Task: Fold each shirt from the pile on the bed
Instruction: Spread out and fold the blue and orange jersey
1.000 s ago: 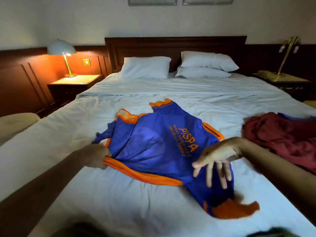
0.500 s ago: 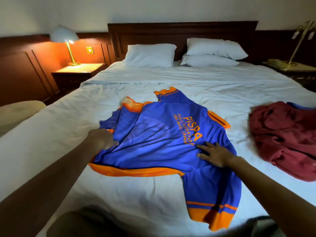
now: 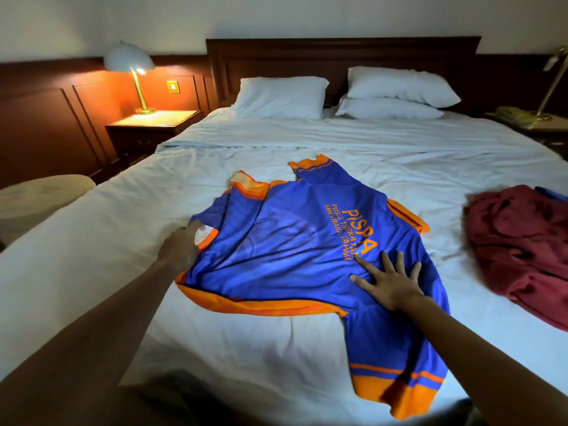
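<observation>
On the white bed (image 3: 246, 348), right hand (image 3: 390, 287) presses flat on blue shirt (image 3: 292, 250); left hand (image 3: 179, 252) touches its edge, grip unclear; lamp (image 3: 130, 61) glows beside the bed.

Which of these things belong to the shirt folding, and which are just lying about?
Job: blue and orange shirt, spread on the bed; dark red clothes pile; left hand at the shirt's edge; right hand flat on it.
Lying about: pillows, lit lamp, nightstand.

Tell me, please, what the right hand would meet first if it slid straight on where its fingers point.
The right hand, flat on the blue shirt, would probably cross the orange lettering first, just beyond its fingertips.
</observation>
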